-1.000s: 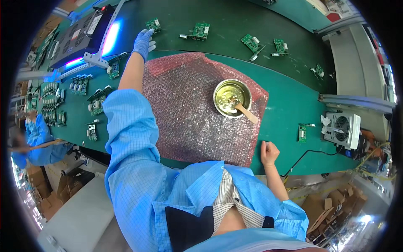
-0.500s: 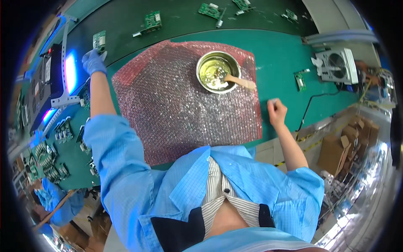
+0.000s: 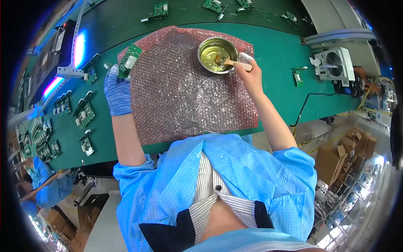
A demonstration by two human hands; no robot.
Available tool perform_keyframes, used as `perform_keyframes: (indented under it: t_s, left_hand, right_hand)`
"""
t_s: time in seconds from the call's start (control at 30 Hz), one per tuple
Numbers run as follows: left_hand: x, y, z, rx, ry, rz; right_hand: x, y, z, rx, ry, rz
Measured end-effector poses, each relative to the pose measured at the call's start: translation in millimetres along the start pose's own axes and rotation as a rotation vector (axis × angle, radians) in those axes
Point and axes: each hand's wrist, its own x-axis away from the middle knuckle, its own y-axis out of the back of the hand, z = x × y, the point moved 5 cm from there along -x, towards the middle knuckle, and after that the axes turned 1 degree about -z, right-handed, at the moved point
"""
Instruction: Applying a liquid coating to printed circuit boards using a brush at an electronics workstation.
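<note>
In a striped blue glove, my left hand (image 3: 117, 95) grips a green circuit board (image 3: 129, 63) at its lower left edge, tilted over the left edge of a pinkish bubble-wrap sheet (image 3: 180, 94). A round metal bowl (image 3: 200, 49) of clear yellowish liquid sits toward the far right of that sheet. Across its rim leans a wooden-handled brush (image 3: 239, 64), its head down in the liquid. My bare right hand (image 3: 252, 80), with white covers on fingertips, has its fingers closed on the end of the brush handle.
Several circuit boards (image 3: 85, 113) stand on the green table at left, beside a black machine with glowing lamps (image 3: 52, 63). More boards (image 3: 160, 10) lie on the dark strip at the back. A white fan unit (image 3: 333, 65) and a small board (image 3: 298, 77) are at right.
My left hand has brought a circuit board from the far left to the bubble wrap's edge. From the table at right, my right hand has moved up and taken the brush handle.
</note>
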Motion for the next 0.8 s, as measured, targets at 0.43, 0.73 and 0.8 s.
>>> perform_keyframes:
  t_s: [0.43,0.73,0.8]
  left_hand:
    - [69,-64,52,0.124,0.381,0.176]
    - [98,-60,66,0.188,0.42,0.025]
    - [106,-50,69,0.22,0.428,0.021]
  right_hand:
    - [-33,32,16,-0.059,-0.011,0.229]
    - [-41,55,30,0.024,0.069,0.274]
    - [-40,54,29,-0.034,0.033,0.252]
